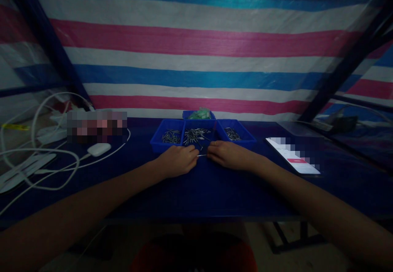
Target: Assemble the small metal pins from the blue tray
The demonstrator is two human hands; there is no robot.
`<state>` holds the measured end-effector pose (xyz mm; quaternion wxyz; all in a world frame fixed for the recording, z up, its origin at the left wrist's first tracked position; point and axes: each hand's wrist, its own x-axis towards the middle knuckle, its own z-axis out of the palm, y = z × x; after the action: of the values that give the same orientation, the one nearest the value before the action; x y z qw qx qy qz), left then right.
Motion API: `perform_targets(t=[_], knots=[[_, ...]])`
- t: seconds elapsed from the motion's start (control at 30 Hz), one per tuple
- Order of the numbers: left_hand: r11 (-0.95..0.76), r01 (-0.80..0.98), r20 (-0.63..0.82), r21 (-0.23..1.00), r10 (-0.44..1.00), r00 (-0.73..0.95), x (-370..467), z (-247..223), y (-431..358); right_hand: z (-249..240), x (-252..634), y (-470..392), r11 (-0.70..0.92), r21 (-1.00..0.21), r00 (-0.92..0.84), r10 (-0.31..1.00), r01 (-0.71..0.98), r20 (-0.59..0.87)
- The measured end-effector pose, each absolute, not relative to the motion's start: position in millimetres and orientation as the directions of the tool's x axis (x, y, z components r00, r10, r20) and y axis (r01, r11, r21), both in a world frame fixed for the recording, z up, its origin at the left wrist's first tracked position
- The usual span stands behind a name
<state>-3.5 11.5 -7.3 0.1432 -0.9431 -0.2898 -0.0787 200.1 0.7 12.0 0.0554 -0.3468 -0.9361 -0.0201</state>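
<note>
A thin, shiny metal rod (202,155) spans the small gap between my hands, just above the blue table. My left hand (179,160) pinches its left end and my right hand (225,154) its right end, both with fingers closed. Right behind my hands lies a loose pile of slim metal pieces (196,135), too small to name exactly. The left blue bin (156,140) and the right blue bin (248,138) flank this pile, and similar metal pieces lie in each. My fingers hide the rod's two ends.
Behind the pile, another blue bin (185,115) holds green, plastic-looking material (200,114). A phone with a lit screen (294,157) lies at the right. White cables (72,169) and a white adapter (98,149) spread over the left side. A striped tarp (196,43) hangs behind the table (202,194).
</note>
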Motion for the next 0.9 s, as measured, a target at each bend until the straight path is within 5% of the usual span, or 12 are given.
perform_targets(t=[0.9], knots=[[-0.803, 0.548, 0.221, -0.234, 0.505, 0.834, -4.8, -5.4, 11.1, 13.6, 200.4, 0.4, 0.754, -0.016, -0.748, 0.654, 0.657, 0.113]])
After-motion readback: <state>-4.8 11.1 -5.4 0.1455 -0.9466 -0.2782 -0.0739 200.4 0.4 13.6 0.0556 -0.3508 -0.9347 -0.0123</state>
